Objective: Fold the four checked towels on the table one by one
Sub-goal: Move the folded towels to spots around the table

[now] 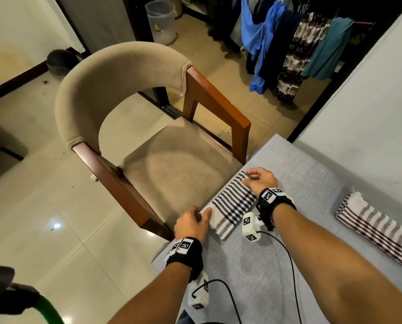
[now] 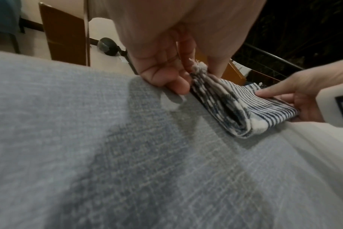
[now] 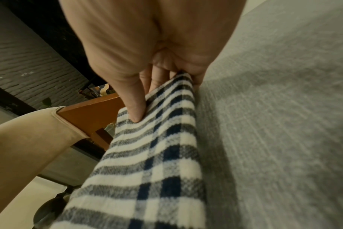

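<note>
A black-and-white checked towel (image 1: pixel 231 203) lies folded into a narrow strip along the left edge of the grey table (image 1: pixel 288 253). My left hand (image 1: pixel 195 222) pinches its near end; in the left wrist view the thumb and fingers (image 2: pixel 178 86) grip the fringed corner of the towel (image 2: pixel 235 108). My right hand (image 1: pixel 259 178) holds the far end, its fingers curled over the towel's edge (image 3: pixel 157 139) and the thumb (image 3: pixel 135 108) pressing on top. A second towel (image 1: pixel 377 230), with brown and white stripes, lies folded at the table's right side.
A beige upholstered chair (image 1: pixel 148 136) with wooden arms stands against the table's left edge. Clothes (image 1: pixel 288 43) hang on a rack at the back right. A bin (image 1: pixel 160 19) stands on the tiled floor. Cables (image 1: pixel 284 253) from the wrist cameras lie across the table.
</note>
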`<action>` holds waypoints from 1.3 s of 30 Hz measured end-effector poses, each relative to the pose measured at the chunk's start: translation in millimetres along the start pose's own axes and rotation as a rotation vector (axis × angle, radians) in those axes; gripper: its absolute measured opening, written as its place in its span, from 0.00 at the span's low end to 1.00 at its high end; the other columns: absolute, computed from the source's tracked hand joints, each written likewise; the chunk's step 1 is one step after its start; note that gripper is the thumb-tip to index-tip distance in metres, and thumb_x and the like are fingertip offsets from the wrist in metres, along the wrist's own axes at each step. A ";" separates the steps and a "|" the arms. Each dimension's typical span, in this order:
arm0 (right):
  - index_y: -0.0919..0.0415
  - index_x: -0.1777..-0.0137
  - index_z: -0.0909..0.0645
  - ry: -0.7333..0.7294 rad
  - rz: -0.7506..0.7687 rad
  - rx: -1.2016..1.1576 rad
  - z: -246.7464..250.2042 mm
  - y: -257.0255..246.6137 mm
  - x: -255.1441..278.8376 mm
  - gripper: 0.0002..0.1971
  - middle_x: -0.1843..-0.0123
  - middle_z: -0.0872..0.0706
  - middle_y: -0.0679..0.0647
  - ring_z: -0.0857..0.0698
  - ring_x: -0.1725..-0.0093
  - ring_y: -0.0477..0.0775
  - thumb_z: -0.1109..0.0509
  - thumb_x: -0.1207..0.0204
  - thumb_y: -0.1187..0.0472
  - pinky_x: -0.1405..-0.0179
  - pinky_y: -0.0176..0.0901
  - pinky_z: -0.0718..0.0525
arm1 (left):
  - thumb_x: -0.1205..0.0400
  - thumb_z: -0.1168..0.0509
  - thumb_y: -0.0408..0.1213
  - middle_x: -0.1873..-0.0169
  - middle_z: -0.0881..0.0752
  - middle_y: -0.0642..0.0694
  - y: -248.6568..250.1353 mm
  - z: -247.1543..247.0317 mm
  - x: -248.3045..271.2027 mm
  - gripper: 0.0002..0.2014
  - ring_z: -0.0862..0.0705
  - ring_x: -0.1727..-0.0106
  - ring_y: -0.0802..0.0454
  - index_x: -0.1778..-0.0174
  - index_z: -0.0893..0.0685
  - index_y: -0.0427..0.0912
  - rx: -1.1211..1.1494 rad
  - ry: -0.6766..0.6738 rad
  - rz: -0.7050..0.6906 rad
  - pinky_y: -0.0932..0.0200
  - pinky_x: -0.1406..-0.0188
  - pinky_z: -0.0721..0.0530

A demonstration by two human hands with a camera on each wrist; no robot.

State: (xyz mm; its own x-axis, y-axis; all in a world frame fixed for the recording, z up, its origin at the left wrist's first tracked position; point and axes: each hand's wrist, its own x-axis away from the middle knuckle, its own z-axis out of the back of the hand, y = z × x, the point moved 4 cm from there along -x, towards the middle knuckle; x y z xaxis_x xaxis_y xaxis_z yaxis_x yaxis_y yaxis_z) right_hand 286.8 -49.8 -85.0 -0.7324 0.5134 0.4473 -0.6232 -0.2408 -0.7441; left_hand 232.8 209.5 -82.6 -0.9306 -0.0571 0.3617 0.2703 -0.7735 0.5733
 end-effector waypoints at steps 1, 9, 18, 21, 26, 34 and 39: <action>0.53 0.46 0.14 0.010 0.022 0.012 0.7 -2.0 1.5 0.14 0.48 0.11 0.51 0.13 0.47 0.54 0.19 0.30 0.63 0.42 0.46 0.14 | 0.19 0.40 0.64 0.49 0.14 0.50 2.3 0.5 1.8 0.22 0.16 0.49 0.51 0.42 0.17 0.50 -0.038 0.010 -0.022 0.56 0.49 0.17; 0.57 0.20 0.33 0.029 0.553 0.638 -3.3 -16.3 38.2 0.27 0.16 0.36 0.56 0.38 0.17 0.59 0.39 0.16 0.47 0.19 0.59 0.37 | 0.14 0.59 0.63 0.14 0.49 0.40 32.2 -17.8 28.1 0.38 0.51 0.14 0.40 0.14 0.45 0.41 -0.467 0.064 -0.557 0.37 0.17 0.44; 0.59 0.14 0.66 -0.247 0.575 1.044 -39.6 22.8 46.9 0.44 0.13 0.67 0.55 0.67 0.15 0.55 0.77 0.26 0.32 0.17 0.57 0.67 | 0.16 0.59 0.69 0.14 0.53 0.42 6.6 -48.1 25.5 0.42 0.59 0.14 0.44 0.14 0.50 0.40 -0.557 -0.056 -0.489 0.36 0.19 0.51; 0.58 0.15 0.68 -0.276 0.553 1.057 -38.5 20.9 46.7 0.43 0.13 0.69 0.54 0.69 0.15 0.55 0.74 0.24 0.32 0.17 0.58 0.67 | 0.17 0.61 0.69 0.14 0.52 0.42 8.9 -48.7 25.6 0.43 0.58 0.14 0.43 0.14 0.50 0.40 -0.580 -0.064 -0.482 0.34 0.18 0.51; 0.57 0.13 0.63 -0.137 0.505 0.793 5.3 10.4 54.9 0.37 0.12 0.64 0.53 0.65 0.14 0.54 0.54 0.14 0.39 0.16 0.58 0.64 | 0.17 0.59 0.66 0.15 0.46 0.36 44.2 -41.3 38.6 0.42 0.50 0.14 0.39 0.15 0.45 0.38 -0.511 -0.006 -0.637 0.30 0.19 0.52; 0.65 0.25 0.27 0.584 -0.109 0.407 213.7 115.1 101.1 0.25 0.27 0.25 0.67 0.26 0.29 0.68 0.34 0.21 0.56 0.30 0.56 0.27 | 0.16 0.51 0.57 0.34 0.18 0.38 196.5 -128.7 70.8 0.30 0.19 0.35 0.38 0.26 0.24 0.42 -0.163 -0.374 -0.815 0.47 0.34 0.22; 0.66 0.30 0.23 0.562 -0.442 0.275 286.2 198.6 125.2 0.20 0.36 0.19 0.70 0.18 0.39 0.70 0.35 0.19 0.57 0.39 0.55 0.19 | 0.14 0.40 0.53 0.29 0.21 0.43 241.6 -198.2 86.2 0.26 0.19 0.33 0.43 0.22 0.29 0.46 -0.071 -0.606 -0.556 0.50 0.31 0.23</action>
State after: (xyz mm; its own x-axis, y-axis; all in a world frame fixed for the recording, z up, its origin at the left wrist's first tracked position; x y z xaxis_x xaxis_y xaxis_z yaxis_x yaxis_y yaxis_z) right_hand -7.2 -269.1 -34.8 -0.1956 0.9336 0.3003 -0.9253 -0.0742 -0.3719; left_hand 168.9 -107.4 -58.6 -0.6238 0.6806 0.3843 -0.2256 -0.6275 0.7452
